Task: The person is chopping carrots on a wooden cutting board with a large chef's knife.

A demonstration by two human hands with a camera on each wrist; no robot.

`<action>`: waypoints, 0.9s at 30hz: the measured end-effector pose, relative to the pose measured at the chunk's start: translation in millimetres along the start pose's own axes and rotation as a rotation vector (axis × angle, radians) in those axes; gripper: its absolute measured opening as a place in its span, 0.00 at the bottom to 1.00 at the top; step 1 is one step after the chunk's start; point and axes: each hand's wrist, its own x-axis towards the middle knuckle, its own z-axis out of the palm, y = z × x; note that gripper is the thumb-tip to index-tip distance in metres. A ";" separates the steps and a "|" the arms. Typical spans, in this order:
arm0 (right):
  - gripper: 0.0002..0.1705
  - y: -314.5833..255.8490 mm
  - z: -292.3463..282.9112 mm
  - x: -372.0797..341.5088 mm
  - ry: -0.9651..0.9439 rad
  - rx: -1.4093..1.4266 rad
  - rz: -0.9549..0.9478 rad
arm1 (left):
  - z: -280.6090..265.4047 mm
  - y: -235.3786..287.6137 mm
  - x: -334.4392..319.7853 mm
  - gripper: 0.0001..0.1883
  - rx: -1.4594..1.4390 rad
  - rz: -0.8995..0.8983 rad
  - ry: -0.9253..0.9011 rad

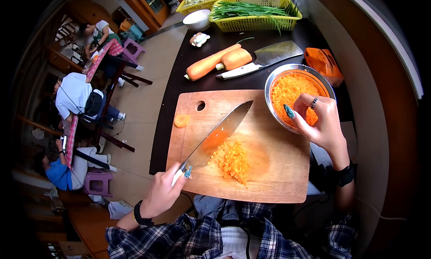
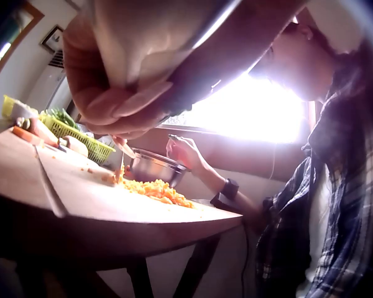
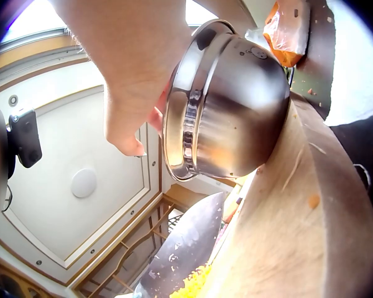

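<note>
Lighting and optical quality in three views. Head view: the cutting board [image 1: 278, 182] is brightly lit and sharp; the knife blade [image 1: 231, 126] carries an orange reflection, and the rim of the steel bowl [image 1: 268, 92] shows highlights. The room at far left is dimmer. Wide-angle distortion bends straight edges, and the corners fall to black. Left wrist view: a window [image 2: 252, 118] is burnt out to white, its violet-tinged glare veiling nearby detail; the left hand [image 2: 115, 87], close to the lens, appears soft, and deep shadow lies beneath the board. Right wrist view: a window [image 3: 34, 17] is overexposed at upper left, the ceiling [image 3: 109, 205] is pale, and the bowl's curved wall bears bright reflections.
</note>
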 end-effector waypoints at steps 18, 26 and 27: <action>0.42 -71.6 34.8 -0.8 -0.215 -0.144 -0.292 | -26.0 -19.5 17.7 0.19 -1.057 -0.218 -0.390; 0.45 -64.7 48.6 4.8 -0.255 -0.354 -0.307 | -34.0 -18.0 16.0 0.18 -1.098 -0.207 -0.461; 0.45 -65.6 48.9 6.1 -0.250 -0.365 -0.324 | -34.7 -17.4 16.5 0.19 -1.085 -0.207 -0.454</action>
